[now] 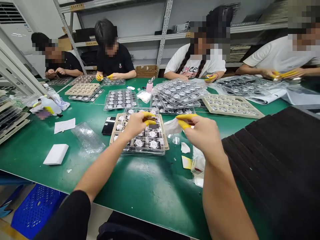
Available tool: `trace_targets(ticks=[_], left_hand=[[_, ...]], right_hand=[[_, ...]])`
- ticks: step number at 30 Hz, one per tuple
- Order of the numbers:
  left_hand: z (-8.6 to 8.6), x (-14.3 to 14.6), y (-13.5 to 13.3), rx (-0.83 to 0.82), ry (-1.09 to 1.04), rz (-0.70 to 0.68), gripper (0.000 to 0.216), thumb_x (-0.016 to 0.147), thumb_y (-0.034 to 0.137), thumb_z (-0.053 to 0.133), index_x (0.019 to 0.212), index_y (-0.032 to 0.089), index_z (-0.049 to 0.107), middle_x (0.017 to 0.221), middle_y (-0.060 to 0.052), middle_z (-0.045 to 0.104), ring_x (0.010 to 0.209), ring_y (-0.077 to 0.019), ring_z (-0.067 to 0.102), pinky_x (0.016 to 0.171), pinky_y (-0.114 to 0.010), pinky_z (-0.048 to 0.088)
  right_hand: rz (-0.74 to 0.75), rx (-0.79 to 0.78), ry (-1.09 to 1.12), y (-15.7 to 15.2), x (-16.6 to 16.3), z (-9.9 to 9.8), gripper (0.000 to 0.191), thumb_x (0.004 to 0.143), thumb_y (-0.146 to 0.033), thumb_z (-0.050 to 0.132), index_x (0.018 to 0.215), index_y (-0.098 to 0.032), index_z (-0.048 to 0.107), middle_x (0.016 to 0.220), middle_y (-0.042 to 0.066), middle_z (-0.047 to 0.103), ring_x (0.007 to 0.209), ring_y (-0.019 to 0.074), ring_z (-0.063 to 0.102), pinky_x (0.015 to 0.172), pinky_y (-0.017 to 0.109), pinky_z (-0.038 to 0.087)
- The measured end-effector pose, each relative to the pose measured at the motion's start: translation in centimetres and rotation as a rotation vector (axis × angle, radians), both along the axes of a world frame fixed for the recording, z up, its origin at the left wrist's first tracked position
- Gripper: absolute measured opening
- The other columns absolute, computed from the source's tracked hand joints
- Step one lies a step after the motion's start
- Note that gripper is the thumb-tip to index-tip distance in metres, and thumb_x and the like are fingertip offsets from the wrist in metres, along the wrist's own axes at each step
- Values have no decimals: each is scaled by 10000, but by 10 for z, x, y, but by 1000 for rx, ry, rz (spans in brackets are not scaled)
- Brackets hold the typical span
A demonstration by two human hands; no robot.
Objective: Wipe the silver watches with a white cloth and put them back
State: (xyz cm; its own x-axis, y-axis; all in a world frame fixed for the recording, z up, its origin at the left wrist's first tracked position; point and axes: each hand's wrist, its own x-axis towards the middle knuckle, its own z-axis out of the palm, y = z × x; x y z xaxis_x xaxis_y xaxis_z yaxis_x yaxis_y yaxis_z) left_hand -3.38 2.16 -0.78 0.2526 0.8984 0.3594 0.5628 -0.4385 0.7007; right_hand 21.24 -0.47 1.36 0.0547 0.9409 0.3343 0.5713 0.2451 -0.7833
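A green-topped workbench (140, 186) fills the view, with a stack of black foam sheets (262, 156) cut off at the lower right and a blue plastic crate (37, 210) cut off at the lower left, under the bench edge. Four co-workers sit across the bench; the right-most co-worker's hands (282, 74) wear yellow finger cots, and what they hold is too small and blurred to identify. Beyond the person's own hands stands a pile of clear trays (180, 90) loaded with silver discs, beside a beige tray (232, 106) of similar parts. A beige-framed clear tray (163, 136) lies directly below the left hand (135, 125), its rows of round silver parts on dark squares partly hidden by that hand. A black phone (108, 125) lies just left of this tray. The left hand is in a narrow pinch, its yellow finger cots (148, 115) closed on a small dark piece (150, 118), mostly concealed and not identifiable. The right hand (200, 133) is also narrowly pinched, its yellow cots (185, 116) at the edge of a white film (172, 126); the exact grip is obscured. Small white scraps (185, 147) lie on the bench beneath it.
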Motion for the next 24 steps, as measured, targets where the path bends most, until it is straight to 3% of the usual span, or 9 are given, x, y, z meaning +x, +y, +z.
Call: trace_targets(ticks=[3, 7, 12, 14, 18, 21, 24], left_hand=[[-3, -8, -36, -8, -215, 65, 184, 899, 236, 715, 1053, 255, 813, 1042, -74, 782, 981, -217, 712, 927, -371, 559], [2, -10, -55, -9, -286, 49, 203, 870, 285, 768, 1063, 285, 832, 1100, -87, 753, 1009, -220, 690, 849, -334, 569], [11, -7, -62, -28, -257, 71, 205, 858, 315, 790, 1053, 288, 849, 981, -72, 802, 881, -224, 709, 843, -348, 549], [13, -6, -65, -11, -243, 67, 221, 861, 250, 773, 1065, 291, 848, 959, -59, 812, 869, -225, 714, 852, -348, 542], [9, -5, -65, 56, -239, 53, 226, 878, 204, 754, 1069, 284, 844, 1033, -53, 822, 925, -223, 739, 880, -336, 551], [4, -4, -62, 193, -220, 33, 214, 881, 218, 765, 1081, 252, 834, 1037, -56, 825, 901, -202, 748, 846, -314, 571], [3, -5, -61, 338, -87, 30, 180, 896, 174, 720, 1031, 212, 831, 923, -49, 819, 800, -168, 729, 732, -272, 560]], right_hand=[[11, -20, -120, -1, -9, -4, 216, 710, -180, 711, 878, -239, 832, 805, 51, 779, 755, 246, 701, 766, 413, 572], [177, -94, 178, -10, -28, -1, 262, 748, -285, 770, 998, -228, 825, 955, 62, 809, 805, 228, 732, 737, 386, 600], [341, -40, 446, -31, -57, 2, 319, 730, -436, 866, 990, -254, 829, 976, 46, 817, 848, 224, 769, 753, 364, 645], [323, 61, 422, -35, -64, -1, 249, 765, -406, 854, 971, -268, 832, 960, 34, 819, 854, 224, 775, 781, 374, 649], [245, 406, 148, -31, -63, -8, 101, 852, -271, 780, 929, -311, 833, 908, 10, 815, 824, 207, 765, 753, 355, 631], [209, 685, 18, -24, -59, -16, 206, 874, -149, 703, 954, -294, 825, 855, 5, 797, 739, 172, 743, 634, 292, 595], [209, 843, -32, -22, -63, -26, 287, 845, -56, 679, 1008, -256, 803, 877, 14, 779, 713, 151, 724, 604, 260, 574]])
